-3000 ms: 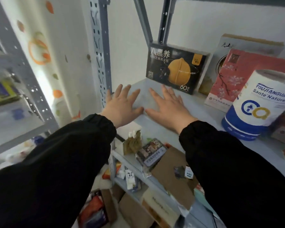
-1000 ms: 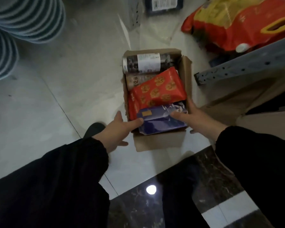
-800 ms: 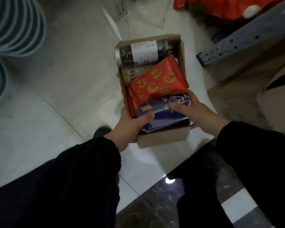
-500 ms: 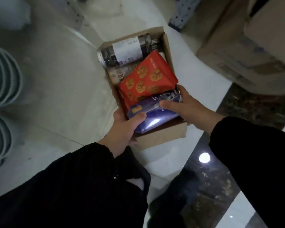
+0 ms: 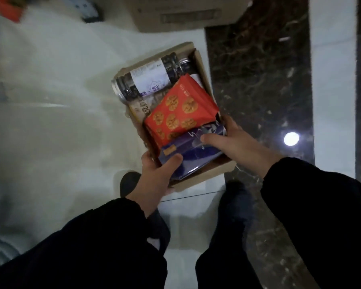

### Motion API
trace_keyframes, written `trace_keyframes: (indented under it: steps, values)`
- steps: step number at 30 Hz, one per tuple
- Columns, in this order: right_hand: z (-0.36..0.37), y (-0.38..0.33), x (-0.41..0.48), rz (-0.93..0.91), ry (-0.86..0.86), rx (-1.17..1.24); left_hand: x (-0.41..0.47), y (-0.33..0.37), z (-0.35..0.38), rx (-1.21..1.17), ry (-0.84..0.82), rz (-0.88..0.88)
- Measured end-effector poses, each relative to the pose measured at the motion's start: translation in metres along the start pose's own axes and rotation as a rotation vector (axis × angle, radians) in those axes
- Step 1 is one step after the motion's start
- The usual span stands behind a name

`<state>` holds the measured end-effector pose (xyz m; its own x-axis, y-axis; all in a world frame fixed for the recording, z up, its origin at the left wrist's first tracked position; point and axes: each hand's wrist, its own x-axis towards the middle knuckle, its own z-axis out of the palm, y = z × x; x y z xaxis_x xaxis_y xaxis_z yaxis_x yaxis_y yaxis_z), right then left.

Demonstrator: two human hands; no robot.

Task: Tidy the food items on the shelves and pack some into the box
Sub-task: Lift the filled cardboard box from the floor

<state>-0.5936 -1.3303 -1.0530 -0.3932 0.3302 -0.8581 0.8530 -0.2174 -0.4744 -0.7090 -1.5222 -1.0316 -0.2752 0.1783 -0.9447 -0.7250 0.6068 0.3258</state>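
The cardboard box is held over the floor, gripped at its near corners by the left hand and the right hand, with both thumbs pressed on the blue packet inside. Farther in the box a red packet and a white-labelled jar are seen; their print is too blurred to be read.
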Motion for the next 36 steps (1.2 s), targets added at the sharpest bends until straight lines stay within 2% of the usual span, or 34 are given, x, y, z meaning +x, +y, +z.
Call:
trace_keyframes:
  steps: [6, 11, 17, 26, 36]
  values:
    - [-0.025, 0.073, -0.037, 0.095, 0.146, 0.466, 0.005, 0.021, 0.054, 0.406, -0.139, 0.117]
    - [-0.047, 0.128, -0.068, 0.164, 0.321, 0.751, 0.018, 0.038, 0.128, 0.793, -0.259, 0.237]
    - [-0.083, 0.189, -0.102, 0.263, 0.48, 1.117, 0.01, 0.036, 0.244, 1.006, -0.475, 0.325]
    - [-0.184, 0.256, -0.116, 0.337, 0.733, 1.199, 0.017, 0.018, 0.422, 1.294, -0.532, 0.478]
    - [-0.332, 0.307, -0.096, 0.331, 0.775, 1.247, 0.009, 0.028, 0.6, 1.502, -0.403, 0.529]
